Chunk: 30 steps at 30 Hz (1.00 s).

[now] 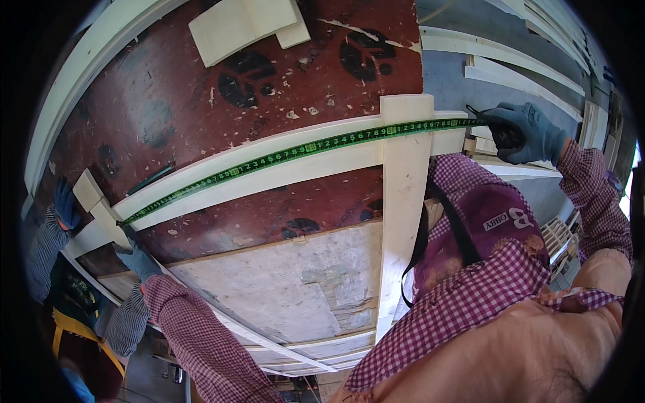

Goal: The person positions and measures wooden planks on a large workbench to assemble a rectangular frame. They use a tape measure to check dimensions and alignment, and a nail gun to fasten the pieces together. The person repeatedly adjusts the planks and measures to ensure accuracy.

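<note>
**Tape stretched along a pale wooden strip**

At the far left, another person's gloved hand [65, 205] in a striped sleeve rests by a small wooden block [87, 189] at the strip's end. Just beside it, the left hand [138, 258], in a dark glove with a checked sleeve, is down at the left end of the green measuring tape [302, 149]; whether its grip is closed on the tape end I cannot tell. The tape lies along the long pale wooden strip [269, 174], which lies across the dark red surface [168, 101]. Further right, a wide pale board [403, 201] crosses the strip, and the tape passes over it. At the right end, the right hand [527, 134], gloved, has its grip closed on the tape's end, beyond the board. Pale wooden slats [510, 57] lie behind it.
</note>
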Available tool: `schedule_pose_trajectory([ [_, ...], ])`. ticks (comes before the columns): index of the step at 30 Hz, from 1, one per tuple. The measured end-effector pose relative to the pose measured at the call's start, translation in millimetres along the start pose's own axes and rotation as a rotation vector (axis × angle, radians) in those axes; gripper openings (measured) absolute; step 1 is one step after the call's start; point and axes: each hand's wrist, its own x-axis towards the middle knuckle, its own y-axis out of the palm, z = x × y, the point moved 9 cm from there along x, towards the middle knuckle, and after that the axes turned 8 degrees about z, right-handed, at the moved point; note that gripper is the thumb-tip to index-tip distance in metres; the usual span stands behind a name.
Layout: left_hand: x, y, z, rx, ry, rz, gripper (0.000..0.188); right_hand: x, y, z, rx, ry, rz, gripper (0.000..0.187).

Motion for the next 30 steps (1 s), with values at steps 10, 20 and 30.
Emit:
schedule_pose_trajectory([
  [10,-0.6,3.6,-10.5,0.091,-0.076,0.012,0.088,-13.6,17.0,8.6,-0.090,0.009,-0.182,0.073],
  [20,3.8,-8.0,1.0,0.091,0.059,-0.067,0.091,-23.4,34.7,18.7,-0.092,-0.015,-0.243,0.073],
  [30,16.7,-1.0,9.2,-0.007,0.012,0.037,0.080,-21.6,36.3,14.6,-0.124,-0.016,-0.260,0.075],
])
